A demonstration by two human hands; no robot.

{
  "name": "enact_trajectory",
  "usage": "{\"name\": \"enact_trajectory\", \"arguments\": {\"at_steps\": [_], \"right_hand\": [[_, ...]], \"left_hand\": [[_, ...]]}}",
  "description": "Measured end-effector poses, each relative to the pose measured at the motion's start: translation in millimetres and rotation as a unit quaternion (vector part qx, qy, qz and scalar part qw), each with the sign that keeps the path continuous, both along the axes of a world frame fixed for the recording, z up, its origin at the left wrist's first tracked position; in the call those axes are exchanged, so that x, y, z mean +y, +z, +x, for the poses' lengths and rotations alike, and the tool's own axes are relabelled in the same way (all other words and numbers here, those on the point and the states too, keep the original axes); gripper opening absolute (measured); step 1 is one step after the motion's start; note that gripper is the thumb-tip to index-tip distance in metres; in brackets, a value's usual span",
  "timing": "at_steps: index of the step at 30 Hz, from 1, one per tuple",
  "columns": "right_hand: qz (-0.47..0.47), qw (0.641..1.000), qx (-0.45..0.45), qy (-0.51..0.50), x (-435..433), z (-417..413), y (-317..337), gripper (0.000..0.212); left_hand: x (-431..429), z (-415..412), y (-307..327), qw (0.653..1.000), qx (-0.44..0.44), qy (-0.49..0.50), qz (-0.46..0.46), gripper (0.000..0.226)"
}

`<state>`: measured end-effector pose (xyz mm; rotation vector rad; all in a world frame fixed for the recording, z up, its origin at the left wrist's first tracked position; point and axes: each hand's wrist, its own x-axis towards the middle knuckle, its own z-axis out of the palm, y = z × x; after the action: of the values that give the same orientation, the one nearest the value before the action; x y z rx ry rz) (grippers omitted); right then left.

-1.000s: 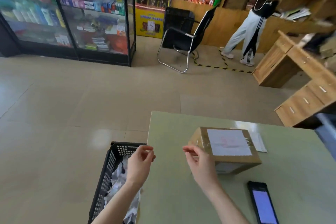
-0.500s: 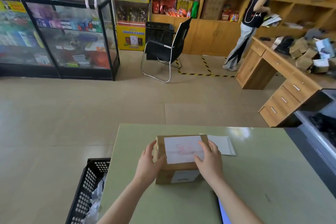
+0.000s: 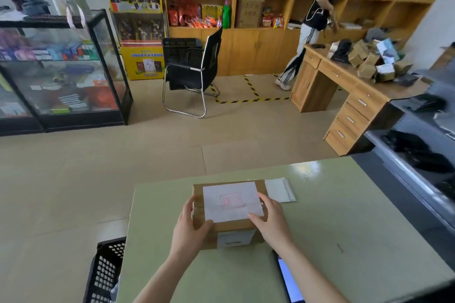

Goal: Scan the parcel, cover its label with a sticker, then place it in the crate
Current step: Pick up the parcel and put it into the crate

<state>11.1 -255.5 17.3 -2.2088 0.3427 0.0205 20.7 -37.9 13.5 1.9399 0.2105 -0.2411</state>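
The green desk [image 3: 332, 229] carries everything, and the cardboard parcel [image 3: 229, 226] on its middle serves as the landmark. Beside the desk's near left corner, below and left of the parcel, stands the black crate [image 3: 104, 270] on the floor, well apart from the box. Just past the parcel's far right corner lies a white backing sheet [image 3: 280, 190], and near its right side, toward the person, a phone [image 3: 289, 280] rests with its screen lit, half hidden under the right forearm. A second ago both hands hovered short of the parcel, which sat skewed farther right; now it lies squared in front of the person, with both hands on it. The left hand [image 3: 189, 229] wraps the left edge, fingers closed against the cardboard. The right hand [image 3: 272, 219] lies on the top right, fingers pressing the edge of the white sticker [image 3: 230, 202], which spreads over most of the top face. A small label [image 3: 235, 240] still shows on the near side face. By this reading the covering step is at its smoothing stage, and the lift leftward into the crate is what remains; whether scanning is done cannot be told.
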Motion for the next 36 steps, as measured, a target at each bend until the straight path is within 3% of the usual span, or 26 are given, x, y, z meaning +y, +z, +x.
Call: {"name": "enact_trajectory", "arguments": {"at_steps": [7, 16, 25, 36], "right_hand": [[-0.027, 0.988, -0.07, -0.136, -17, -62, 50, 0.056], [-0.095, 0.938, -0.122, -0.31, -55, -203, 111, 0.053], [-0.156, 0.848, -0.189, -0.469, -86, -397, 177, 0.052], [-0.242, 0.732, -0.206, -0.603, -86, -724, 245, 0.05]], "left_hand": [[-28, 2, 36, 0.991, -0.073, -0.106, -0.048, 0.073], [-117, -59, 88, 0.942, -0.13, -0.287, -0.118, 0.069], [-215, -206, 155, 0.851, -0.189, -0.445, -0.206, 0.069], [-297, -507, 221, 0.705, -0.199, -0.605, -0.311, 0.07]]}}
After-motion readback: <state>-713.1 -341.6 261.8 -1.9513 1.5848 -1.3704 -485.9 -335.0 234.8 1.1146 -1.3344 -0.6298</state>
